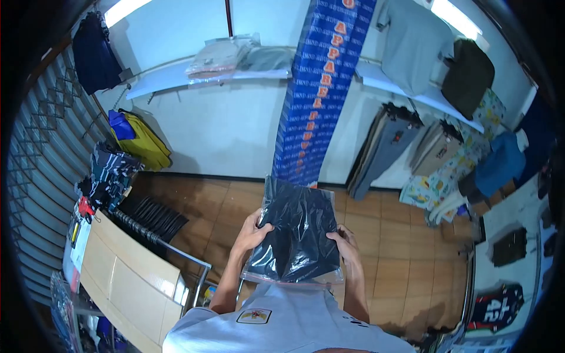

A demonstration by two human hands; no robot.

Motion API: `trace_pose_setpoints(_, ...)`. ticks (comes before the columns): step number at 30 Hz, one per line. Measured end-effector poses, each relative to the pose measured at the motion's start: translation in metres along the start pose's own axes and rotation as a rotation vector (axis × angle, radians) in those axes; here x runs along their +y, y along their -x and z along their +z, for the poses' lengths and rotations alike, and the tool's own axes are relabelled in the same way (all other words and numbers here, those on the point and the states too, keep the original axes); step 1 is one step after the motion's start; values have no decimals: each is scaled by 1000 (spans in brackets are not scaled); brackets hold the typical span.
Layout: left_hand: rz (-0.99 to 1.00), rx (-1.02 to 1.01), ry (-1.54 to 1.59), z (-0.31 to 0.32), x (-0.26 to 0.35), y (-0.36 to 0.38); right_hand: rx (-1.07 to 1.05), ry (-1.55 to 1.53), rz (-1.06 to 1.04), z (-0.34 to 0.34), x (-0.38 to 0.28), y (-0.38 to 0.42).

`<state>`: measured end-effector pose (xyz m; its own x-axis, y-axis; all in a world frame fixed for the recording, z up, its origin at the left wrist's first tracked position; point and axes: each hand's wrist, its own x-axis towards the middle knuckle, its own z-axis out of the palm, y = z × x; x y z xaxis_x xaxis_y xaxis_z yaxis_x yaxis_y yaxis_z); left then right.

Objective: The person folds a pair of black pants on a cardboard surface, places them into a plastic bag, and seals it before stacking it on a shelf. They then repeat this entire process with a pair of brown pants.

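Note:
A dark folded garment in a clear plastic bag [299, 229] is held up in front of my chest, with light glinting off its creases. My left hand [254, 230] grips its left edge, the thumb lying on the front. On the opposite edge my right hand [346, 242] pinches the bag, thumb also in front. The fingers behind the bag are partly hidden. A reddish strip runs along the bag's bottom edge, close to my light shirt [282, 317].
At the lower left stands a wooden counter [126, 279] beside a metal rail [159, 238] with black hangers. Bagged clothes [220, 59] lie on a wall shelf. Hanging trousers [385, 147] and a dressed mannequin [497, 167] are at the right. A blue lettered column [321, 88] rises ahead.

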<state>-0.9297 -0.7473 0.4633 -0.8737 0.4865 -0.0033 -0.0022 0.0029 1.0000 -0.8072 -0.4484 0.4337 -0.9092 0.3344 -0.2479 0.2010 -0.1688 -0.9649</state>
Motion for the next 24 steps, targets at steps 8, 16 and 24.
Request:
trace_pose_setpoints(8, 75, 183, -41, -36, 40, -124, -168, 92, -76, 25, -110, -157)
trace_pose_setpoints(16, 237, 196, -116, -122, 104, -284, -235, 127, -310, 92, -222, -303)
trace_pose_setpoints(24, 370, 248, -369, -259, 175, -532, -90, 192, -572, 196, -333, -518)
